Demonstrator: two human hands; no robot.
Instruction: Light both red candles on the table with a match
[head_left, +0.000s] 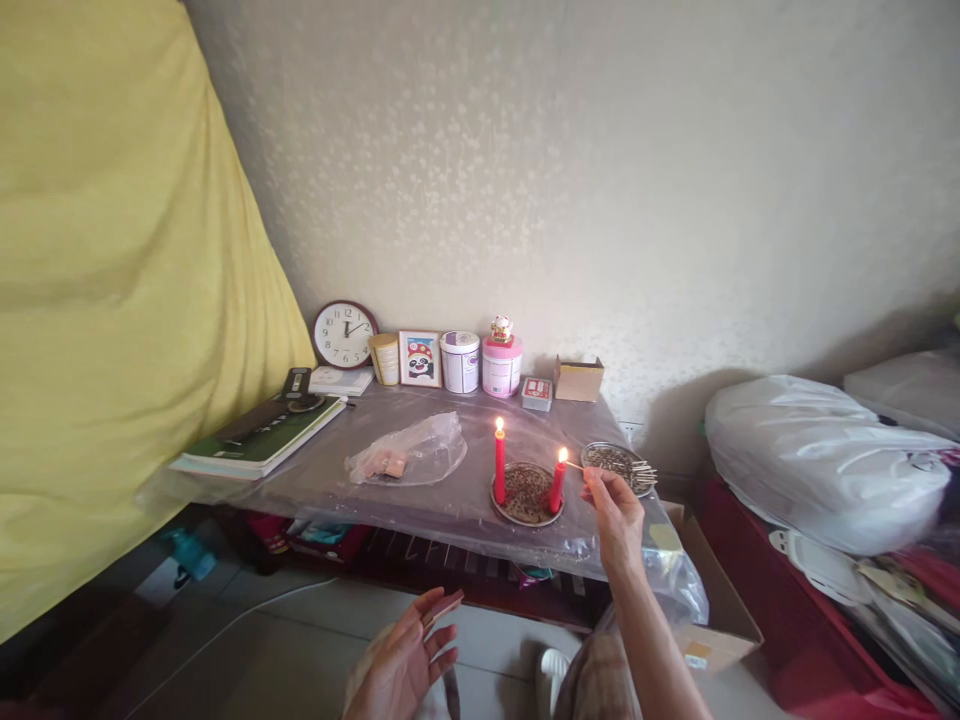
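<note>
Two red candles burn on a round metal plate (517, 518) covered with dark grains. The left candle (500, 468) is taller and upright; the shorter right candle (556, 488) leans slightly. My right hand (619, 510) pinches a matchstick (574, 464), its tip at the right candle's flame. Below the table edge, my left hand (405, 650) holds a small flat matchbox (442, 608) between thumb and forefinger, the other fingers loosely spread. Beside my right hand is a second round plate (600, 450) with dark grains and several pale sticks (643, 472).
A clear plastic bag (431, 445) with a small pinkish packet lies mid-table. Along the wall stand a clock (345, 335), tubs (460, 362), a panda picture (421, 358) and a small carton (578, 380). Books (262, 440) lie left, near a yellow curtain (135, 250). A cardboard box (724, 600) stands right.
</note>
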